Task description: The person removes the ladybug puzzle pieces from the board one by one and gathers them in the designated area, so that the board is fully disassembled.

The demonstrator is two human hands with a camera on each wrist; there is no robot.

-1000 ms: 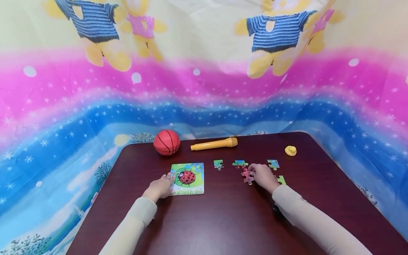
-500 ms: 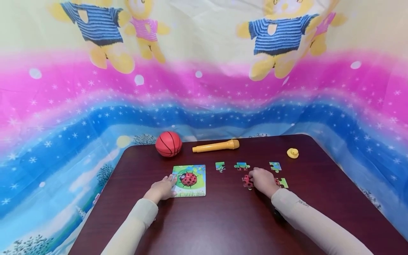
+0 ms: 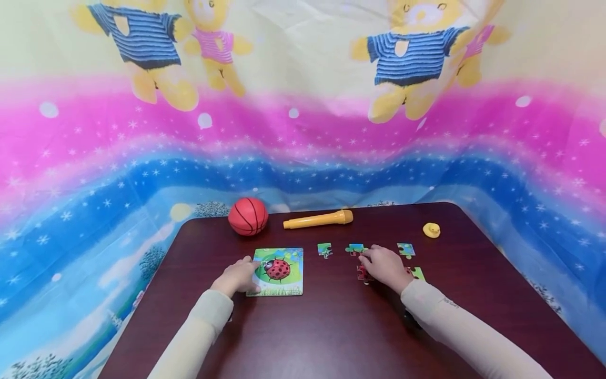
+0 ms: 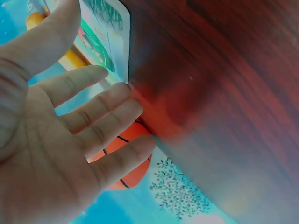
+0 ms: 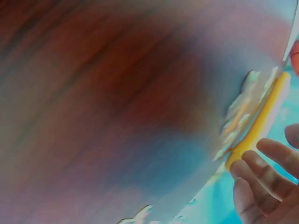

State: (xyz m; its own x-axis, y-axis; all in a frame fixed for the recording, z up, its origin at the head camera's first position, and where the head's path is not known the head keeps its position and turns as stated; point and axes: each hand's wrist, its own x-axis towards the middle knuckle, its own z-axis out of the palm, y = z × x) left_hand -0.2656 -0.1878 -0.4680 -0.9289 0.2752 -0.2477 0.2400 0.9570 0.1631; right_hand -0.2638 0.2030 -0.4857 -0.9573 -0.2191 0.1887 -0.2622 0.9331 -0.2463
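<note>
A square ladybug card (image 3: 286, 285) lies flat on the dark wooden table. My left hand (image 3: 238, 276) rests at its left edge, fingertips overlapping the border; the left wrist view shows the fingers of that hand (image 4: 70, 135) loosely extended beside the card (image 4: 114, 37). To the right, my right hand (image 3: 385, 267) reaches over a red jigsaw piece (image 3: 362, 273), fingertips at its upper edge and part of it covered. In the right wrist view the fingers (image 5: 268, 177) are relaxed and spread. Just behind the red piece sits a green-and-blue jigsaw piece (image 3: 356, 247).
More jigsaw pieces lie around: a corner piece (image 3: 324, 249), another at back right (image 3: 406, 249), and a green one (image 3: 418, 273) partly behind the right hand. Along the back are a red toy basketball (image 3: 248, 216), a yellow toy microphone (image 3: 318, 219) and a yellow rubber duck (image 3: 431, 230).
The red jigsaw piece, tilted in my right fingers a second ago, now lies lower on the table. My right fingers have loosened and shifted left over it. My left hand stays at the card.
</note>
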